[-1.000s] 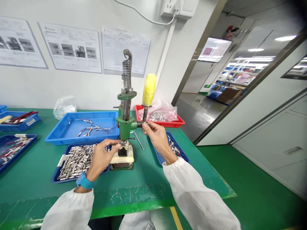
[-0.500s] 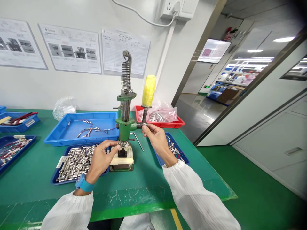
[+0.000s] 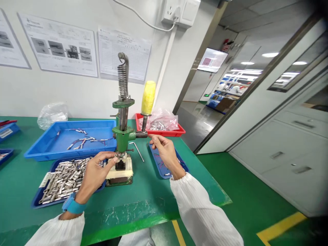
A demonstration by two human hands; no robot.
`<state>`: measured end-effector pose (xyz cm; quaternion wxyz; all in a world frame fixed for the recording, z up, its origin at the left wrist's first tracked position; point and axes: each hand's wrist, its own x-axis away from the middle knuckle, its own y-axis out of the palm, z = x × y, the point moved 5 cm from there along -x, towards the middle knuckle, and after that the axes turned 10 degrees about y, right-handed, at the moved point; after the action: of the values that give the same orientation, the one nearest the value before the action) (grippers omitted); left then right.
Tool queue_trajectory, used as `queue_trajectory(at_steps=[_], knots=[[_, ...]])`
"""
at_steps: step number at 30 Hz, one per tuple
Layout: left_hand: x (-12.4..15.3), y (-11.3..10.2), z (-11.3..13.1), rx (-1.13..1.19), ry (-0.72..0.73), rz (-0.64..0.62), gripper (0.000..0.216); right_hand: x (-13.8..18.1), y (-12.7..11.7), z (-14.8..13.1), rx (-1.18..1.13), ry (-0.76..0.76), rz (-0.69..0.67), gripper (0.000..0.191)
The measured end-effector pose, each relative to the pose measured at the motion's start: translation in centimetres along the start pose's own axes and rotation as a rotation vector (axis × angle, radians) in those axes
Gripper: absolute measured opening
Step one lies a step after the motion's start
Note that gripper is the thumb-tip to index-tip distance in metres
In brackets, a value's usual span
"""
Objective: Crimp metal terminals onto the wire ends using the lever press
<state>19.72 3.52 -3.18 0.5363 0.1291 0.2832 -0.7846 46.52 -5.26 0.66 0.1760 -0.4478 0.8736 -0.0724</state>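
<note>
Left hand (image 3: 94,171) pinches a small metal sleeve (image 3: 115,156) at the green press (image 3: 122,139), left of frame centre; right hand (image 3: 164,152), grip unclear, nears the lever (image 3: 148,99). Best hold the sleeve steady.

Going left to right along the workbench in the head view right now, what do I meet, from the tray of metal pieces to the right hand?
Tray of metal pieces → left hand → green press → hex key → right hand.
</note>
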Motion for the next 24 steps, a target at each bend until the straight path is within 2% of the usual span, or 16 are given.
queue_trajectory(at_steps=[3, 6, 9, 13, 18, 24], knots=[[0.1, -0.6, -0.3, -0.014, -0.037, 0.008, 0.034, -0.1, -3.8, 2.3, 0.250, 0.027, 0.070, 0.047], [0.4, -1.2, -0.6, -0.033, -0.089, 0.024, 0.037, 0.1, -6.6, 4.5, 0.546, 0.065, 0.080, 0.027], [0.9, -1.3, -0.8, -0.038, -0.150, 0.017, 0.040, 0.4, -6.7, 6.3, 0.780, 0.086, 0.001, 0.018], [1.6, -1.0, -0.6, -0.043, -0.172, -0.006, 0.042, -0.1, -4.7, 7.6, 0.966, 0.100, -0.060, 0.017], [2.4, -1.7, -0.1, -0.065, -0.189, 0.000, 0.042, -0.7, -4.0, 8.3, 1.001, 0.084, -0.061, 0.012], [3.1, -2.5, -0.6, -0.053, -0.246, 0.012, 0.046, 0.2, -6.2, 8.8, 0.755, 0.067, 0.085, 0.022]])
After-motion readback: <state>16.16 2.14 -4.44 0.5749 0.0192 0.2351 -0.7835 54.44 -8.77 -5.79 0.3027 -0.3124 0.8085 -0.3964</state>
